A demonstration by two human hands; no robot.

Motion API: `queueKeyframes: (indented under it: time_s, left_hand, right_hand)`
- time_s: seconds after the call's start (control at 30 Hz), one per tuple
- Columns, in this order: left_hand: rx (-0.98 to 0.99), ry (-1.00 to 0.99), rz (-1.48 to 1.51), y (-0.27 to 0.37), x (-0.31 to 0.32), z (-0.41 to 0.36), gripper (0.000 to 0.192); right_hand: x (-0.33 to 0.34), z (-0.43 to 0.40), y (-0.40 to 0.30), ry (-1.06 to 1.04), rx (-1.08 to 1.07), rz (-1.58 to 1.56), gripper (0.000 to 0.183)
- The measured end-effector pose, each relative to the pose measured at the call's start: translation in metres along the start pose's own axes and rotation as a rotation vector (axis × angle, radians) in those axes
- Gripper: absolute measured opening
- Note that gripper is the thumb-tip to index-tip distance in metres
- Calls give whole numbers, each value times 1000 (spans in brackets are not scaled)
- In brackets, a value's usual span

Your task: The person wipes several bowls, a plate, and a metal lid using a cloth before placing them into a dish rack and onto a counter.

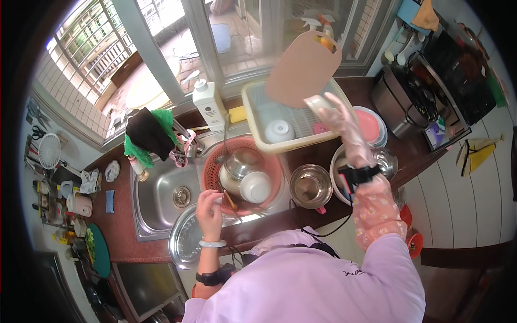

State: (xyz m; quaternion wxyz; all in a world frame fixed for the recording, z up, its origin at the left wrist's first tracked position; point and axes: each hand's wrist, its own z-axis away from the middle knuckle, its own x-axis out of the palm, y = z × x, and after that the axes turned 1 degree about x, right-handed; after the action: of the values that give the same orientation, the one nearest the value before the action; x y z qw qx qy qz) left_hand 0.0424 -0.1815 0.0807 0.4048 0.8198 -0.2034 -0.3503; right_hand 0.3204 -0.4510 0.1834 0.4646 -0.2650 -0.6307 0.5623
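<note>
My right hand (341,115), in a translucent pink rubber glove, grips a small white bowl (317,103) above the cream-rimmed plastic drying basket (264,146). Inside that basket an upturned white bowl (279,131) rests, and a pink cutting board (303,70) leans at its back. My left hand (209,208) is bare, with bent fingers at the near left rim of a red plastic colander (212,161); whether the fingertips pinch anything is unclear. The colander holds a white bowl (255,187), a steel bowl (241,163) and a brown-handled utensil (230,201).
A steel sink basin (159,202) lies left, with a round steel tray (183,238) overlapping its front edge. Cloths hang over the faucet (190,149). A white pump bottle (209,105) stands by the window. Right are a steel pot (311,185) and stacked plates (369,125).
</note>
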Motion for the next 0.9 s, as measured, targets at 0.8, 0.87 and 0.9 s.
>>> queueKeyframes:
  time_s: [0.8, 0.87, 0.9]
  left_hand:
    - [-156, 180, -86, -5, -42, 51, 29]
    - [-117, 171, -106, -4, -40, 47, 30]
    - [-114, 164, -104, -4, -39, 46, 30]
  right_hand:
    - [41, -104, 116, -165, -26, 1139, 81]
    - [40, -104, 108, -43, -29, 1091, 76]
    - [42, -100, 99, 70, -34, 1047, 71]
